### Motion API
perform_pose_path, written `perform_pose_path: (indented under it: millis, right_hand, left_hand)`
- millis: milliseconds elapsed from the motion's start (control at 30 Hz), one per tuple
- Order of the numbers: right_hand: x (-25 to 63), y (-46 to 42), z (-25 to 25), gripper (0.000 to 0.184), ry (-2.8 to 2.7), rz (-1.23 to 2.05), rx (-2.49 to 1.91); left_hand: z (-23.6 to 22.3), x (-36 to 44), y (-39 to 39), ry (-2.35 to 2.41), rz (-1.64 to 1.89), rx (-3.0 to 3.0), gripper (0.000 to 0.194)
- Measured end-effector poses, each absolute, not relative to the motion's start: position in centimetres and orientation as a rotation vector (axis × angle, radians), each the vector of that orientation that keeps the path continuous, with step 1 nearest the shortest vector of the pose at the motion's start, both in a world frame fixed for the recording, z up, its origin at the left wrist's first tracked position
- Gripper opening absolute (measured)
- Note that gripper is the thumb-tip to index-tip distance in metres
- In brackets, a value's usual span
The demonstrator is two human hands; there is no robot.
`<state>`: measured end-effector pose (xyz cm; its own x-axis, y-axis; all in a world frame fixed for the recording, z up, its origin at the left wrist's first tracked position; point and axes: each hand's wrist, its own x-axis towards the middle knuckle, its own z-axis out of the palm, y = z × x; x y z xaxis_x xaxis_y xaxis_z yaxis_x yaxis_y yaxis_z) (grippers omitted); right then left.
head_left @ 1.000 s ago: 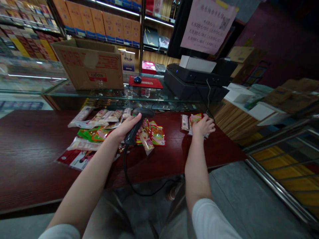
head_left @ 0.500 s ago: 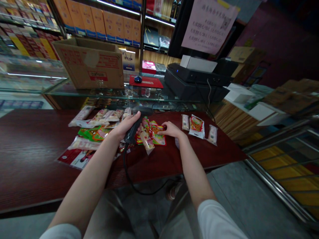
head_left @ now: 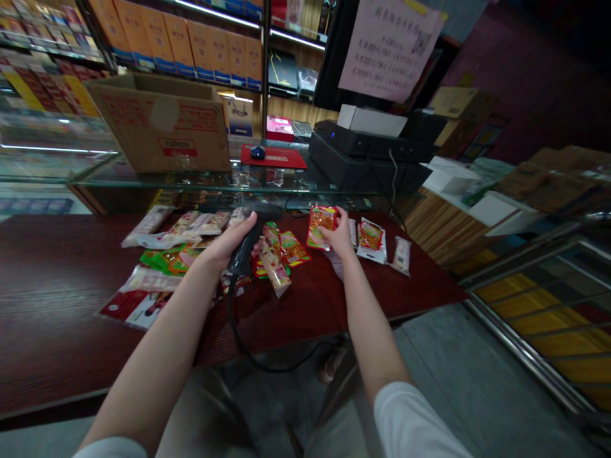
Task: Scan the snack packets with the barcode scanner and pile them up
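My left hand (head_left: 235,240) is wrapped round the handle of a black barcode scanner (head_left: 244,249), whose cable hangs over the table's front edge. Between the thumb and fingers of my right hand (head_left: 340,234) is a red and yellow snack packet (head_left: 321,226), raised a little above the table. A clear-wrapped nougat-like bar (head_left: 273,264) lies just right of the scanner. Beside it rests another red and yellow snack packet (head_left: 294,249). To the right of my right hand are a snack packet on a white pouch (head_left: 371,238) and a wrapped bar (head_left: 401,254).
Several wrapped bars (head_left: 184,228), green packets (head_left: 165,259) and a red-and-white flat packet (head_left: 138,308) lie on the dark wooden table (head_left: 48,286) at left. Behind stand a cardboard box (head_left: 162,130), a glass counter (head_left: 267,181) and a black cash-register unit (head_left: 363,159).
My right hand has lifted a snack packet from the pile beside the scanner and moved it right and away from me. My left hand keeps the scanner in about the same place.
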<state>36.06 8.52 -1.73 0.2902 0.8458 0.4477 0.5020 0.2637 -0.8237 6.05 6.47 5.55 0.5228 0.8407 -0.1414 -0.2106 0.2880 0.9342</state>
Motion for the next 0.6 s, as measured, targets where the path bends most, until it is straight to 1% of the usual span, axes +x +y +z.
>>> perform_pose_path:
  millis: [100, 200, 367, 600]
  right_hand:
    - [35.3, 8.7, -1.5, 0.046, -1.209, 0.283, -1.426]
    - [34.1, 8.3, -1.3, 0.031, -1.275, 0.255, -1.434]
    - [31.8, 7.5, -1.2, 0.028, -1.432, 0.329, -1.338]
    - [30.8, 7.3, -1.4, 0.023, -1.473, 0.405, -1.311]
  left_hand:
    - [5.0, 6.1, 6.5, 0.699, 0.716, 1.112, 0.047]
    - [4.5, 6.5, 6.4, 0.654, 0.711, 1.165, 0.048]
    - [4.0, 7.1, 6.3, 0.63, 0.706, 1.233, 0.056]
    - [4.5, 7.7, 5.6, 0.66, 0.737, 1.249, 0.055]
